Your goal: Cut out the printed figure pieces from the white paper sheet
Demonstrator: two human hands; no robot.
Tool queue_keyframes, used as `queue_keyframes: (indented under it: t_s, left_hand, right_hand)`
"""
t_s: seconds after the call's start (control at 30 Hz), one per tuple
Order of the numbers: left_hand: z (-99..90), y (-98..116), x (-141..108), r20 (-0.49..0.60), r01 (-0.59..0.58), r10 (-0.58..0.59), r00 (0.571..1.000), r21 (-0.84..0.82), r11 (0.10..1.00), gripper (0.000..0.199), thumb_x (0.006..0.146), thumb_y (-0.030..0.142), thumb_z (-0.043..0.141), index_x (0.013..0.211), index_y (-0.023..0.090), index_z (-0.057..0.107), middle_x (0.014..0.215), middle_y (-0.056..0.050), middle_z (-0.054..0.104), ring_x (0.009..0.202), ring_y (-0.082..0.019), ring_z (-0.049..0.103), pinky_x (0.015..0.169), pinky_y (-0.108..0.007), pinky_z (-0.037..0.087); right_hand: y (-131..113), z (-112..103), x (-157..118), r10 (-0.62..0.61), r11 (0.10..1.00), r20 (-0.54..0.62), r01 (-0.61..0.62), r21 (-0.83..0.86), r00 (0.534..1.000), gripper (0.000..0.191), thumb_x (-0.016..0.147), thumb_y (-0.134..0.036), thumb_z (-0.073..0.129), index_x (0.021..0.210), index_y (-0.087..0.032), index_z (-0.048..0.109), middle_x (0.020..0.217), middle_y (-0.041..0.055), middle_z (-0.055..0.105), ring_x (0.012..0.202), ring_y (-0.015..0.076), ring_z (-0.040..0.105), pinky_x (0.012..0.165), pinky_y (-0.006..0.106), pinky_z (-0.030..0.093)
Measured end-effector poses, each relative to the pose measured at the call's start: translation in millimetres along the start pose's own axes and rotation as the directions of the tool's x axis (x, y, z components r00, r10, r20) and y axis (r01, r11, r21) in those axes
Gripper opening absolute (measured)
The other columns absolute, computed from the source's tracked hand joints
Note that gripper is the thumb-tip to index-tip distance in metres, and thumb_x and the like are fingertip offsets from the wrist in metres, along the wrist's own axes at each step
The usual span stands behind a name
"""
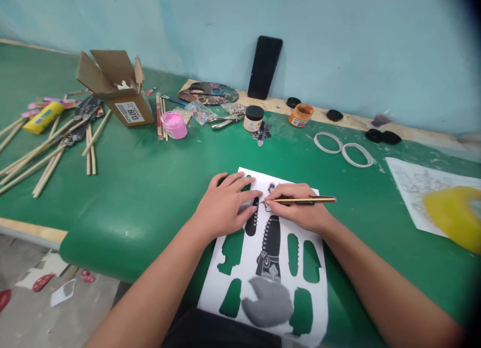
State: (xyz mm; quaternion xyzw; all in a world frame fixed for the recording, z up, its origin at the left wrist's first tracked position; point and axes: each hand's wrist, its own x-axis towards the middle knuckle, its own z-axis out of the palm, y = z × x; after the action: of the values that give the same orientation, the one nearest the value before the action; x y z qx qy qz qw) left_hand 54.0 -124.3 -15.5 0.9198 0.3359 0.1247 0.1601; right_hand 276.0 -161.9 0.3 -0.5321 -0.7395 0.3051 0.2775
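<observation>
A white sheet [248,247] printed with black and grey figure parts lies on the table, with several shapes cut out so the green shows through. My left hand [225,207] rests on its upper left, fingers spread, pressing the paper beside a small black printed piece [251,225]. In my right hand [296,207] is a slim gold-and-black craft knife [319,200], pinched near its front end. Its thin tip points left and meets the sheet close to my left fingertips. Below my hands runs a black printed figure [271,242]; the right hand covers part of its top.
Behind stand an open cardboard box [130,105], a pink paint jar [175,126], a dark-lidded jar [254,118], an orange paint jar [301,115] and a phone [265,67] against the wall. Wooden sticks [48,152] lie left; a yellow tape roll [447,212] sits right.
</observation>
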Motion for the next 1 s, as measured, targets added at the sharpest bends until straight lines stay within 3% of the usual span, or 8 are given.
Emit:
queue_keyframes:
  t_s: [0.53,1.0]
  left_hand:
    - [0.0,0.1,-0.1,0.002,0.005,-0.005,1.0,-0.008,1.0,0.035,0.095,0.04,0.052,0.128,0.035,0.06,0.147,0.002,0.049,0.14,-0.027,0.037,0.116,-0.053,0.02]
    - [-0.5,0.4,0.2,-0.001,0.004,-0.004,1.0,0.0,1.0,0.034,0.095,0.04,0.053,0.128,0.036,0.06,0.146,0.001,0.05,0.141,-0.026,0.036,0.114,-0.053,0.023]
  right_hand:
    - [0.9,0.1,-0.2,-0.007,1.0,0.018,0.007,0.008,1.0,0.01,0.082,-0.021,0.064,0.079,-0.021,0.073,0.076,0.0016,0.073,0.066,0.0144,0.064,0.061,0.026,0.046]
    - [4.5,-1.2,-0.7,-0.064,0.998,0.048,0.063,0.018,0.997,0.011,0.086,-0.021,0.064,0.085,-0.021,0.076,0.087,0.0035,0.076,0.078,0.0172,0.068,0.071,0.029,0.05]
